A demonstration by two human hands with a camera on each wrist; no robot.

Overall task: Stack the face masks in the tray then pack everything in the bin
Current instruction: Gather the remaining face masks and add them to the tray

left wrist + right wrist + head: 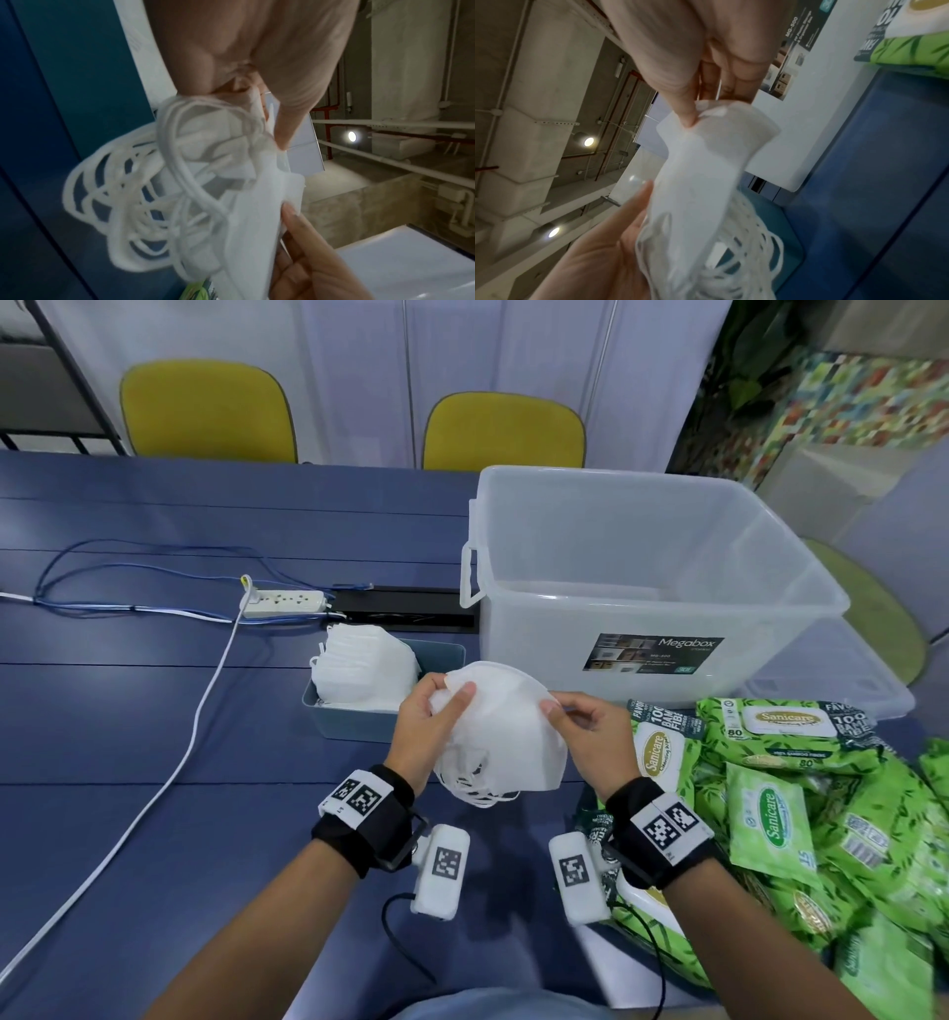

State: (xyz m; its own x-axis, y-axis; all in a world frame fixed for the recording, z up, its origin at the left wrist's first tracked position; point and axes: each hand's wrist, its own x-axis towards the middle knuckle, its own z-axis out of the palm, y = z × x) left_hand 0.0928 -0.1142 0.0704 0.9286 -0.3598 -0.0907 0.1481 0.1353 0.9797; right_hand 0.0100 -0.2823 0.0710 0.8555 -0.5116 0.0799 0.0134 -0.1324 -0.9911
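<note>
Both hands hold a bunch of white face masks (506, 726) above the blue table, just in front of the grey-blue tray (359, 724). My left hand (436, 711) grips the bunch's left end, thumb on top; the ear loops (123, 205) dangle below it. My right hand (565, 719) pinches the right edge of the masks (698, 162) between thumb and fingers. The tray holds a stack of white masks (364, 672) leaning at its left side. The clear plastic bin (642, 588) stands behind and to the right, with nothing visible inside.
Several green wet-wipe packs (801, 793) lie piled at the right. A white power strip (285, 603) with cables and a black box (405, 608) lie behind the tray. A clear lid (842, 680) sits right of the bin. Two yellow chairs (205, 410) stand beyond the table.
</note>
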